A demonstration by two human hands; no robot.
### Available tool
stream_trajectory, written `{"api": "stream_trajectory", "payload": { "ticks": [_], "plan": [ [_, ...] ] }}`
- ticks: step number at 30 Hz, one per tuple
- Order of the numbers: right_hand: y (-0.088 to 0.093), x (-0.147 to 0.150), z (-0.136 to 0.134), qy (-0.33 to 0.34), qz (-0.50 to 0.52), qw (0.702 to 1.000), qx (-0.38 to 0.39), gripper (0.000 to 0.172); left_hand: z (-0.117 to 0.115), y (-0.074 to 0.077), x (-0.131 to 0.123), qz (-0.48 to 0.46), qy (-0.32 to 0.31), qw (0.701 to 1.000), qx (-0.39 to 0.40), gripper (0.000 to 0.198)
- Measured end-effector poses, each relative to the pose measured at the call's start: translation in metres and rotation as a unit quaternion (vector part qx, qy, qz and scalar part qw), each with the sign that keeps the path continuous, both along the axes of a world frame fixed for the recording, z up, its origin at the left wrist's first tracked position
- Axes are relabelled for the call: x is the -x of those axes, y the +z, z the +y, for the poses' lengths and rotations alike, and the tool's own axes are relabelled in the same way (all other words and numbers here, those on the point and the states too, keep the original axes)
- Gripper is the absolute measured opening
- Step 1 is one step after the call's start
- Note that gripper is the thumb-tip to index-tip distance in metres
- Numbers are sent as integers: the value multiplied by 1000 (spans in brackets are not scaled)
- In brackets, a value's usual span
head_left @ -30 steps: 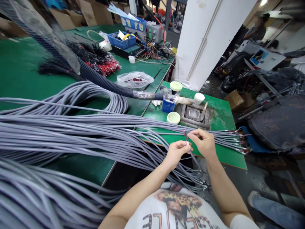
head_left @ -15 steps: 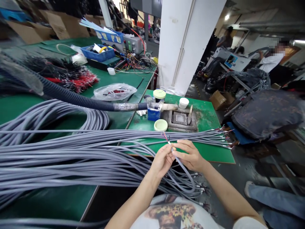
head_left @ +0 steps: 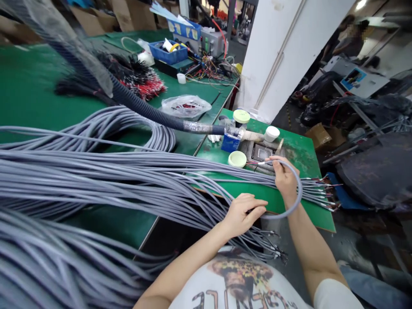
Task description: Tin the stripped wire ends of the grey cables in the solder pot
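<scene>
My right hand [head_left: 283, 177] is closed on the end of a grey cable [head_left: 298, 195] that loops back round my wrist. The cable's stripped coloured wires [head_left: 254, 163] point left, toward a pale green lid [head_left: 237, 159] and a square metal pot [head_left: 262, 152]. My left hand [head_left: 243, 212] rests by the table's front edge with fingers curled loosely on the same cable's lower run, next to the big bundle of grey cables [head_left: 128, 180] lying across the green table [head_left: 38, 98].
A black corrugated hose [head_left: 144, 112] ends over a blue box [head_left: 230, 142]. White jars [head_left: 271, 133], a plastic bag [head_left: 184, 105], red and black wire bunches [head_left: 138, 79] and a blue tray [head_left: 169, 51] lie behind. A white pillar [head_left: 280, 51] stands right. People work beyond it.
My right hand has carried the cable's stripped end away from my left hand, up and forward toward the metal pot. My left hand has dropped to the table edge.
</scene>
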State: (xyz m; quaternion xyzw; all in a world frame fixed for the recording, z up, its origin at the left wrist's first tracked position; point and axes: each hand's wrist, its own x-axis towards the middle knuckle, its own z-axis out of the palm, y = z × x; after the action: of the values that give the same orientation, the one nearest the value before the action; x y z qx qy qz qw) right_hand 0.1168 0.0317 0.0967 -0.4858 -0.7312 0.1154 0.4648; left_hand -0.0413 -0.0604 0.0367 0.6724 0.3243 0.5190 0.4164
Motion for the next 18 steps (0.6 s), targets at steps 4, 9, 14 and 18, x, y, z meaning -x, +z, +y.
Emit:
{"api": "stream_trajectory", "payload": {
  "ticks": [4, 9, 14, 18],
  "plan": [
    [-7, 16, 33, -2, -4, 1000, 11, 23, 5, -4, 8, -20, 75, 996, -35, 20],
    [-10, 33, 65, 14, -72, 997, 18, 29, 11, -7, 11, -30, 97, 994, -30, 17],
    [-16, 45, 84, 25, -115, 992, 42, 32, 16, -10, 14, -33, 111, 993, -23, 17],
    [-22, 49, 93, 29, -126, 990, 61, 33, 19, -11, 16, -42, 113, 993, -13, 17]
  ]
}}
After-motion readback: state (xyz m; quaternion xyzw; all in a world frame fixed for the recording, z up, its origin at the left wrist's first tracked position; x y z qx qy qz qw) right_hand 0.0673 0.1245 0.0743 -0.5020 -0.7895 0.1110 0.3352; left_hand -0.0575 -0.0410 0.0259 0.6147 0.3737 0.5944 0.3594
